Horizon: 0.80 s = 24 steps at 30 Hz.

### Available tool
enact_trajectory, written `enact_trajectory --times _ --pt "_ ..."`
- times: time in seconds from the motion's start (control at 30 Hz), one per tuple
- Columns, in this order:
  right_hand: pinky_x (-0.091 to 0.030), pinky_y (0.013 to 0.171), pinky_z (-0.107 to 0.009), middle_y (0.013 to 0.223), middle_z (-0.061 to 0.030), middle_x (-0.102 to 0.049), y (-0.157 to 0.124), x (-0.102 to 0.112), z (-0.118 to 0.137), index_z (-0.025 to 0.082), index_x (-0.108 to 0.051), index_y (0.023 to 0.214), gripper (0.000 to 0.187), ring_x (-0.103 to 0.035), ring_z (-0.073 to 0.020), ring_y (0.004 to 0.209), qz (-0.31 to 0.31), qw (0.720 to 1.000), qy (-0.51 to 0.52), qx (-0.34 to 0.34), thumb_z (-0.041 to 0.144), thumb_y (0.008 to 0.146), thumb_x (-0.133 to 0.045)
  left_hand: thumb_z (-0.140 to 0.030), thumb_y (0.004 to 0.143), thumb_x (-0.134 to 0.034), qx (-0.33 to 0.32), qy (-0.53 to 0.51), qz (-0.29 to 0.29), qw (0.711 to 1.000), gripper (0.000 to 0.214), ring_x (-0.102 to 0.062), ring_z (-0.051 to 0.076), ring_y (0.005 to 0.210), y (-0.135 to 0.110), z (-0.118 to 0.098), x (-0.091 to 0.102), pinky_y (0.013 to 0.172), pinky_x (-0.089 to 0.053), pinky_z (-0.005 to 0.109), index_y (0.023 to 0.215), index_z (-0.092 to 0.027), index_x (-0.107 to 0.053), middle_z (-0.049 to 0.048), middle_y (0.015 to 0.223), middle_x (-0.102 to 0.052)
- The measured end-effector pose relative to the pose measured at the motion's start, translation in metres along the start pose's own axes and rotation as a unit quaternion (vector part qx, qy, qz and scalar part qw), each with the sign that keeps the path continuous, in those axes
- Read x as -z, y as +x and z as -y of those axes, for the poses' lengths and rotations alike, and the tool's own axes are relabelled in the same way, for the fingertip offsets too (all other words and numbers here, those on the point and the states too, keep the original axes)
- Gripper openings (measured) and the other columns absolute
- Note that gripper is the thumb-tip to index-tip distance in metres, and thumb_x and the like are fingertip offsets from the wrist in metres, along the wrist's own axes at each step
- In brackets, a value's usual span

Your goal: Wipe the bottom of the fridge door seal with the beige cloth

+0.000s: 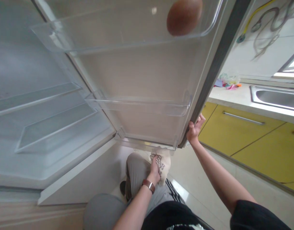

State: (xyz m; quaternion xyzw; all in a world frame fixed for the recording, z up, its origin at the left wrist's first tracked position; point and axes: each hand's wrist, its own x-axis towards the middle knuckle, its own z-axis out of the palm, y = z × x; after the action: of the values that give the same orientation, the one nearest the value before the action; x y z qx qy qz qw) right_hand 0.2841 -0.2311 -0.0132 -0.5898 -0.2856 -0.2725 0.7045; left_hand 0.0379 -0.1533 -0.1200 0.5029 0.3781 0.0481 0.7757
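The fridge door stands wide open in front of me. My right hand grips the door's dark outer edge near its bottom corner. My left hand, with a brown watch on the wrist, is closed on a pale patterned cloth pressed under the door's bottom edge. The door has two clear plastic shelves; the upper shelf holds one brown round item, and the lower shelf holds nothing.
The open fridge interior with glass shelves fills the left. Yellow cabinets and a pale counter with a steel sink run along the right. Small colourful items lie on the counter. My knees sit below on a light tiled floor.
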Motion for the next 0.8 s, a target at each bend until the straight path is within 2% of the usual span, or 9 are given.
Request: enact_trajectory --times 0.1,0.2,0.27,0.37,0.47,0.57,0.63,0.73,0.8 --pt "-0.050 0.106 -0.057 0.122 -0.0081 -0.063 -0.001 0.000 0.000 0.029 -0.041 0.151 0.082 -0.066 -0.0321 0.117 0.001 1.000 -0.009 0.000 0.078 0.087 -0.058 -0.064 0.100 -0.039 0.019 -0.221 0.010 0.975 0.065 -0.078 0.027 0.099 0.001 -0.007 -0.008 0.093 -0.064 0.041 0.131 -0.013 -0.066 0.0174 0.120 -0.075" --pt "-0.049 0.108 -0.058 0.122 -0.0086 -0.064 0.001 0.000 0.000 0.028 -0.042 0.151 0.082 -0.065 -0.0336 0.121 0.002 1.000 -0.011 0.004 0.077 0.088 -0.058 -0.053 0.100 -0.050 0.076 -0.436 0.004 0.897 0.053 -0.076 0.030 0.107 -0.006 -0.009 -0.023 0.099 -0.062 0.045 0.128 -0.012 -0.069 0.0176 0.119 -0.076" --pt "-0.050 0.106 -0.058 0.121 -0.0084 -0.064 0.002 0.000 -0.001 0.028 -0.042 0.151 0.081 -0.066 -0.0330 0.118 0.004 1.000 -0.005 0.008 0.076 0.088 -0.058 -0.051 0.099 -0.054 0.110 -0.461 0.021 0.880 0.051 -0.076 0.033 0.109 -0.011 -0.004 -0.035 0.100 -0.061 0.048 0.124 -0.011 -0.072 0.0188 0.118 -0.076" --pt "-0.052 0.103 -0.056 0.120 -0.0081 -0.064 0.003 0.001 -0.002 0.028 -0.042 0.152 0.081 -0.067 -0.0316 0.113 0.007 1.000 -0.001 0.014 0.076 0.089 -0.059 -0.055 0.096 -0.057 0.144 -0.442 0.073 0.882 0.054 -0.075 0.036 0.111 -0.015 0.006 -0.047 0.102 -0.060 0.050 0.119 -0.009 -0.074 0.0215 0.117 -0.076" --pt "-0.051 0.106 -0.058 0.122 -0.0088 -0.063 0.002 0.002 -0.004 0.028 -0.040 0.154 0.083 -0.066 -0.0327 0.118 0.012 1.000 -0.017 0.016 0.077 0.089 -0.056 -0.056 0.095 -0.058 0.145 -0.436 0.087 0.884 0.055 -0.075 0.035 0.112 -0.011 0.006 -0.044 0.106 -0.058 0.050 0.118 -0.009 -0.074 0.0211 0.117 -0.076" --pt "-0.049 0.109 -0.061 0.128 -0.0104 -0.061 0.001 0.002 -0.006 0.029 -0.038 0.157 0.086 -0.064 -0.0344 0.126 0.015 0.999 -0.038 0.010 0.079 0.089 -0.053 -0.055 0.096 -0.053 0.069 -0.396 0.017 0.916 0.052 -0.075 0.034 0.112 0.000 -0.013 -0.016 0.107 -0.057 0.049 0.116 -0.012 -0.074 0.0192 0.115 -0.077" --pt "-0.049 0.109 -0.061 0.129 -0.0106 -0.061 0.001 0.002 -0.007 0.029 -0.038 0.157 0.086 -0.064 -0.0345 0.126 0.014 0.999 -0.037 0.008 0.079 0.089 -0.053 -0.056 0.097 -0.048 -0.039 -0.331 -0.066 0.941 0.051 -0.075 0.034 0.113 0.009 -0.033 0.017 0.105 -0.058 0.049 0.114 -0.016 -0.075 0.0188 0.112 -0.078" --pt "-0.050 0.106 -0.059 0.123 -0.0090 -0.062 0.001 0.001 -0.006 0.029 -0.040 0.155 0.081 -0.066 -0.0329 0.119 0.013 1.000 -0.011 0.013 0.074 0.090 -0.057 -0.058 0.095 -0.047 -0.108 -0.313 -0.122 0.936 0.049 -0.073 0.030 0.120 0.016 -0.066 0.081 0.108 -0.055 0.043 0.115 -0.023 -0.075 0.0145 0.114 -0.078" --pt "-0.052 0.102 -0.057 0.119 -0.0078 -0.063 0.001 0.000 -0.004 0.029 -0.042 0.152 0.078 -0.066 -0.0313 0.113 0.012 1.000 0.004 0.016 0.072 0.090 -0.059 -0.054 0.097 -0.040 -0.155 -0.298 -0.189 0.923 0.052 -0.072 0.031 0.120 0.015 -0.083 0.120 0.108 -0.055 0.048 0.117 -0.022 -0.075 0.0144 0.111 -0.078"
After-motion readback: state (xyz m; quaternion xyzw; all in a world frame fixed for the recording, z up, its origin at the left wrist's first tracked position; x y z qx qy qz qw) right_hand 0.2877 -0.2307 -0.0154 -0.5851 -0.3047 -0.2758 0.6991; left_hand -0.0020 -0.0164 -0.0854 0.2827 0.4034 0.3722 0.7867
